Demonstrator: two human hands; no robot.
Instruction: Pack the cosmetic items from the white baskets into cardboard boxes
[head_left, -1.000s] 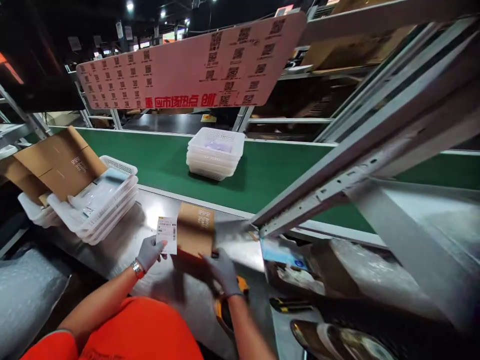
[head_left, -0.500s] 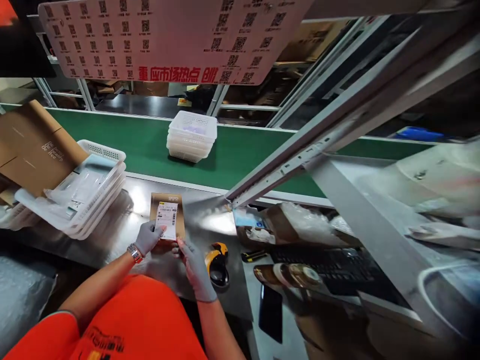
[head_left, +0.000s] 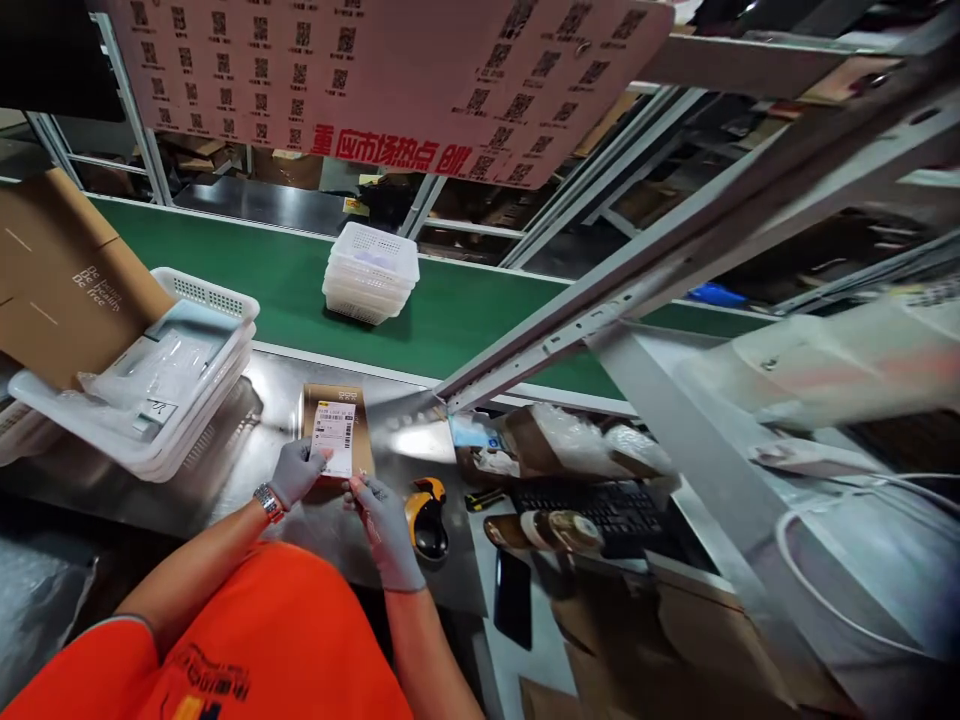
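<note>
On the near part of the metal worktable (head_left: 240, 472), in front of the person, a small brown box (head_left: 364, 436) is lying, and over its top there is a white printed label (head_left: 335, 425). The left hand (head_left: 295, 472), in a grey glove, pinches the label at its left edge, with the thumb on the printed side. The right hand (head_left: 384, 525), also gloved, is at the near right corner of the label, its thumb and finger close together; whether they grip the label or only touch the box, I cannot tell.

Just to the right of this hand stands a yellow and black scanner (head_left: 426, 518). Farther right are a dark phone (head_left: 513, 598) and a brown bottle (head_left: 510, 531). On the left, white baskets (head_left: 214, 385) are stacked, beside a large carton (head_left: 67, 270). On the far green belt (head_left: 480, 315), another basket stack (head_left: 370, 275) is standing.
</note>
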